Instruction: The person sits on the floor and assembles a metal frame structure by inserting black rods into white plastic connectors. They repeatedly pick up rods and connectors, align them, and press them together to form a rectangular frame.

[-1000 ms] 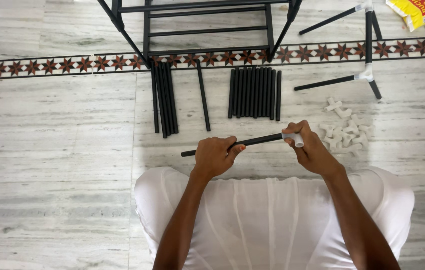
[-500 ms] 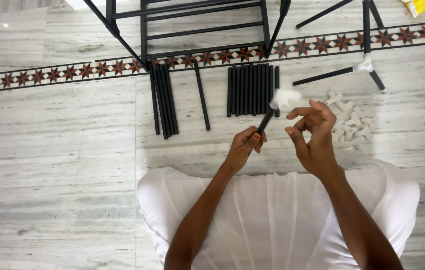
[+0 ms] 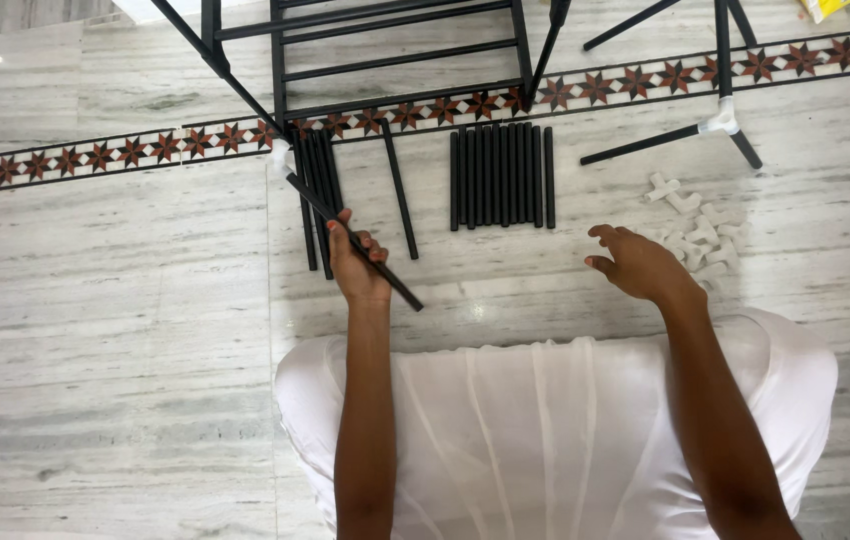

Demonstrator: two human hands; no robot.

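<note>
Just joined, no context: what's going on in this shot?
A person sits on a marble floor among black rods and white plastic connectors. The left hand grips one black rod, held slanted with a white connector on its far end, over a few loose rods. The right hand is open and empty, beside the pile of white connectors. A neat row of rods and a partly built black frame lie ahead.

Home: marble floor (image 3: pixel 95 350) w/ star-tile border (image 3: pixel 125 152).
</note>
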